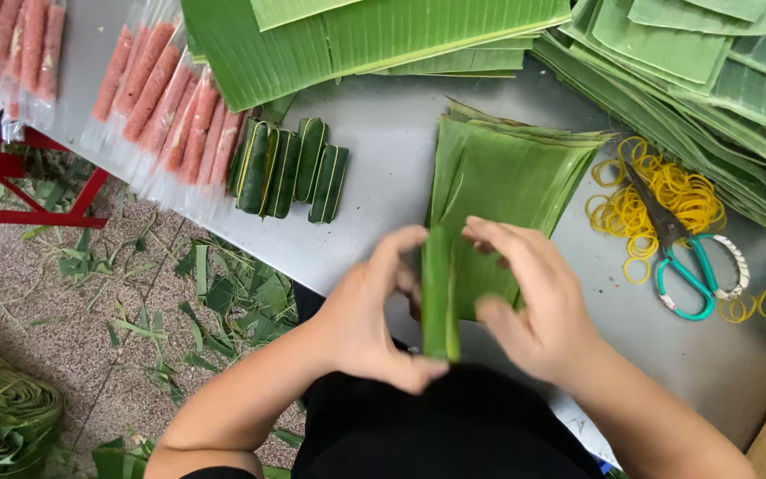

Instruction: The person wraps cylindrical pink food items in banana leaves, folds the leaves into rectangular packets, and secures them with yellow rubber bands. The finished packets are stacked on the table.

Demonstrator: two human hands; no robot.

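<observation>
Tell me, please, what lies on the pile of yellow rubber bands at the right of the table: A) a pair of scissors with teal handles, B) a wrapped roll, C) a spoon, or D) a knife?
A: a pair of scissors with teal handles lies across the yellow rubber bands, blades pointing toward the leaf stack.
</observation>
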